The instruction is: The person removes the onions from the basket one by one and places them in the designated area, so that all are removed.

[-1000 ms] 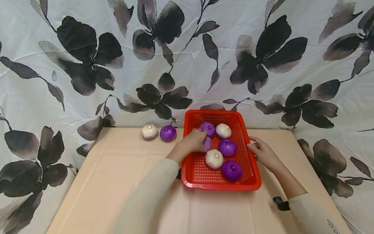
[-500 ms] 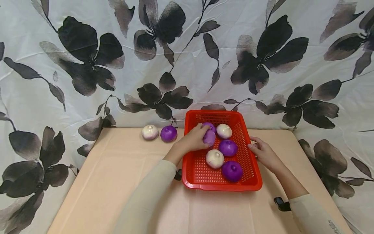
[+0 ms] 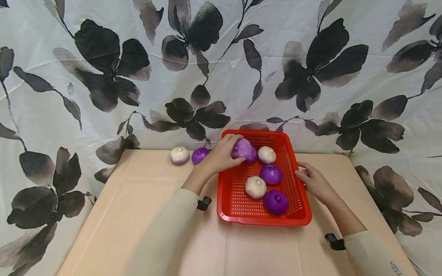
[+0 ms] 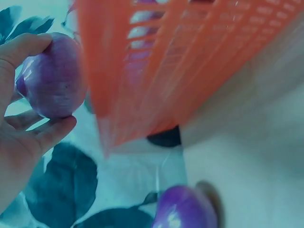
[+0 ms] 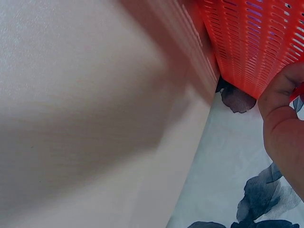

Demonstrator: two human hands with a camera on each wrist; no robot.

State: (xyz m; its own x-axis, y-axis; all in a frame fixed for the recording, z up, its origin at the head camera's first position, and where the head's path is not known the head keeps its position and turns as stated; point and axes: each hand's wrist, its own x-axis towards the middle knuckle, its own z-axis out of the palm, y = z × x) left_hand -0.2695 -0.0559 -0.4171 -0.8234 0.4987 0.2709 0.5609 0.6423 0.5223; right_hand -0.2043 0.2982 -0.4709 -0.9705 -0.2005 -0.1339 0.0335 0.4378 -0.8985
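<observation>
The left hand (image 3: 221,154), thumb and fingers curved around 1 pale purple round onion (image 3: 241,148), holds it at the upper left of the red perforated plastic basket (image 3: 264,221), right of frame centre. The right hand (image 3: 315,184) pinches the basket's right rim. The basket contains 3 glossy purple onions (image 3: 271,174) and 2 cream-white onions (image 3: 255,187); 2 outer onions (image 3: 179,155) lie centre-left on the beige table (image 3: 107,207)
</observation>
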